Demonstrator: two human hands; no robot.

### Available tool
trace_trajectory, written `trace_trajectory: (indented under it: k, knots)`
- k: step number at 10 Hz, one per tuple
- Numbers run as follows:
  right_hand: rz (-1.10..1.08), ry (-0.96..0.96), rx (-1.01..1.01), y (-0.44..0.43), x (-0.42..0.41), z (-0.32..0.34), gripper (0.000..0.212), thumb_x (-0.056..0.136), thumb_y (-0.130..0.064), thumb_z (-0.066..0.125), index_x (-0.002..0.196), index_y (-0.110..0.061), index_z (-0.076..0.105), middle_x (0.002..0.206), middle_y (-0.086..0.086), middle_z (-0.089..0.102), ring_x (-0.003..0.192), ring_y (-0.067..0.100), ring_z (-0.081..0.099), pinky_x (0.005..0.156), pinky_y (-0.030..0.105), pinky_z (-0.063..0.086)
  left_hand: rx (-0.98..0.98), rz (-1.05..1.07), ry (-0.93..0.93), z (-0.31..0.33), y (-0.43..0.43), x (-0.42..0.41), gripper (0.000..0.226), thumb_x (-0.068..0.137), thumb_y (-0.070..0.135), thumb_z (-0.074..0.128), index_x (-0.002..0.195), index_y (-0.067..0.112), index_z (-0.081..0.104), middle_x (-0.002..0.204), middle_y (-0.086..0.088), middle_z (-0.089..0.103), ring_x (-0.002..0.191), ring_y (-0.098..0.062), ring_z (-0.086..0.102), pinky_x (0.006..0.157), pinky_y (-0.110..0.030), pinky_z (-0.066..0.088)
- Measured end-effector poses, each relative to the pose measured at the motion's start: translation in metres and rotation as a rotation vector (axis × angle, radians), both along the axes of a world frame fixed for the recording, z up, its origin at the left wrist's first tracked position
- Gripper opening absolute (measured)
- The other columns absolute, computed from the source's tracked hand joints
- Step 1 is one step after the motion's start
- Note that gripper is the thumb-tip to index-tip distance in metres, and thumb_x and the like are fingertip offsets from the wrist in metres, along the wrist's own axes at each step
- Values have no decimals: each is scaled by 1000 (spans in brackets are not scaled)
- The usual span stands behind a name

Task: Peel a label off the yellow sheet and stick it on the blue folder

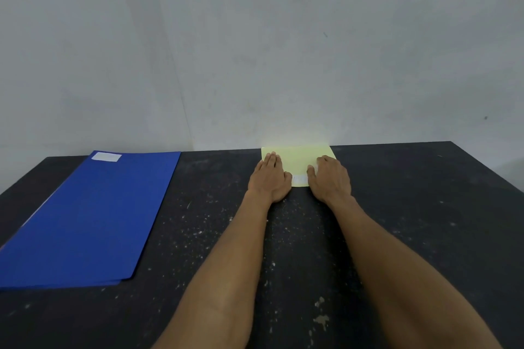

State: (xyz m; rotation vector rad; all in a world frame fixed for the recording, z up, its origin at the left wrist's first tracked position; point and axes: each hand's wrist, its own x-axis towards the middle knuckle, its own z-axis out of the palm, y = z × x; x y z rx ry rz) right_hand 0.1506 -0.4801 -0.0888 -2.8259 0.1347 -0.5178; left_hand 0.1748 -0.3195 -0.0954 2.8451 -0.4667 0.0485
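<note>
Here, both hands (pixel 297 178) on yellow sheet (pixel 297 157), blue folder (pixel 93 215) well left

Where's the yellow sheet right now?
In the head view the yellow sheet lies flat at the table's far edge, by the wall, right of the blue folder, with the left hand and right hand resting on it.

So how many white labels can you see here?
2. One label is stuck at the far corner of the blue folder. Another label sits on the yellow sheet, between the two hands. The hands may hide more.
</note>
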Motion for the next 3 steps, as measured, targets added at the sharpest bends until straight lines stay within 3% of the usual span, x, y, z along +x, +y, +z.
trace_trajectory:
  k: [2, 3]
  knots:
    - [-5, -29, 6, 7, -10, 21, 39, 99, -32, 40, 111, -2, 62, 113, 13, 65, 104, 30, 60, 92, 43, 48, -13, 14, -9, 20, 8, -8, 63, 103, 32, 20, 155, -2, 8, 165, -16, 6, 153, -25, 4, 124, -40, 6]
    - [17, -111, 5, 23, -18, 63, 42, 100, -31, 41, 120, 1, 60, 124, 17, 63, 114, 33, 58, 99, 44, 45, -30, 50, -92, 58, 21, -13, 63, 103, 32, 20, 155, -2, 8, 165, -16, 6, 153, -26, 5, 124, -41, 7]
